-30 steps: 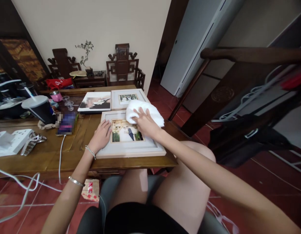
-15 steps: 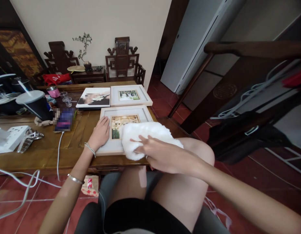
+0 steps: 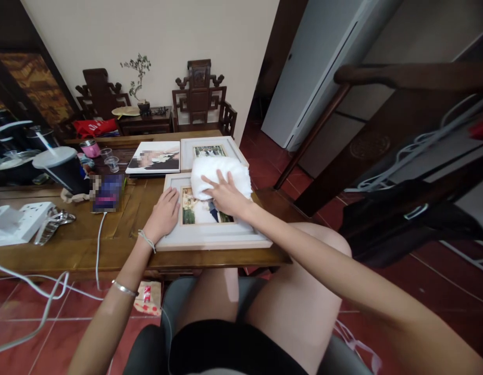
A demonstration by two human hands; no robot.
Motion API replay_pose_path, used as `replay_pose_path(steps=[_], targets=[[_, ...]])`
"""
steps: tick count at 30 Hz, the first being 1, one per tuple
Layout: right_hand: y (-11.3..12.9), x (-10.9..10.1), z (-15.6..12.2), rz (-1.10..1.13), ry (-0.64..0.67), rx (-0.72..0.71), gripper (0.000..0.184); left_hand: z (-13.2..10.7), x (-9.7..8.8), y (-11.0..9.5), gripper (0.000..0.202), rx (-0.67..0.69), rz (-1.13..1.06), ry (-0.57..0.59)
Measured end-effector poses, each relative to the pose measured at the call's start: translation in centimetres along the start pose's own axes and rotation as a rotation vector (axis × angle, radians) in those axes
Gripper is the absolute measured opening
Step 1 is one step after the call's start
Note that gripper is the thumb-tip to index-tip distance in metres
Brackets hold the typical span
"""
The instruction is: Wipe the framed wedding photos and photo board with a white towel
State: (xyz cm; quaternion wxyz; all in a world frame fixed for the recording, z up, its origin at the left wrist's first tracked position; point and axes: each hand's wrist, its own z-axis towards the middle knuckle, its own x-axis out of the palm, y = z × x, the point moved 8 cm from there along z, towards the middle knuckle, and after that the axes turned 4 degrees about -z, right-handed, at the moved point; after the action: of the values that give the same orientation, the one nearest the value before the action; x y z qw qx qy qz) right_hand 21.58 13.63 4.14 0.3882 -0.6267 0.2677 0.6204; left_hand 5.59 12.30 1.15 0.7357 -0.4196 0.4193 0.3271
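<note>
A white-framed photo (image 3: 210,237) lies flat on the wooden table (image 3: 69,245) in front of me. My left hand (image 3: 163,214) rests flat on the frame's left border, fingers spread. My right hand (image 3: 222,196) presses a white fluffy cloth (image 3: 221,174) onto the upper part of the frame's glass, fingers stretched over the cloth. Beyond it lie a second white-framed photo (image 3: 210,151), partly covered by the cloth, and an unframed print (image 3: 153,159).
On the table's left are a dark cup with lid and straw (image 3: 63,169), a phone (image 3: 106,192) on a white cable, a white power strip (image 3: 18,221) and small clear cups (image 3: 112,162). Carved wooden chairs (image 3: 200,101) stand at the wall. A dark wooden rail (image 3: 382,78) is to my right.
My right hand swept the cloth from the frame's top down to its near edge, then back up to the top. My left hand stayed on the frame's left border.
</note>
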Motion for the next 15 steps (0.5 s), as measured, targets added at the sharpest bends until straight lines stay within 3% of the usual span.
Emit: replay_pose_path(steps=[5, 12, 15], targets=[[2.4, -0.9, -2.9, 0.050, 0.134, -0.069, 0.065, 0.0, -0.1, -0.4, 0.053, -0.010, 0.012, 0.027], [6.2, -5.8, -10.4, 0.263, 0.366, -0.240, 0.063, 0.1, 0.1, -0.3, 0.052, -0.011, 0.022, 0.024], [7.3, -6.2, -11.2, 0.286, 0.367, -0.227, 0.060, 0.1, 0.2, -0.2, 0.051, -0.002, 0.017, 0.021]])
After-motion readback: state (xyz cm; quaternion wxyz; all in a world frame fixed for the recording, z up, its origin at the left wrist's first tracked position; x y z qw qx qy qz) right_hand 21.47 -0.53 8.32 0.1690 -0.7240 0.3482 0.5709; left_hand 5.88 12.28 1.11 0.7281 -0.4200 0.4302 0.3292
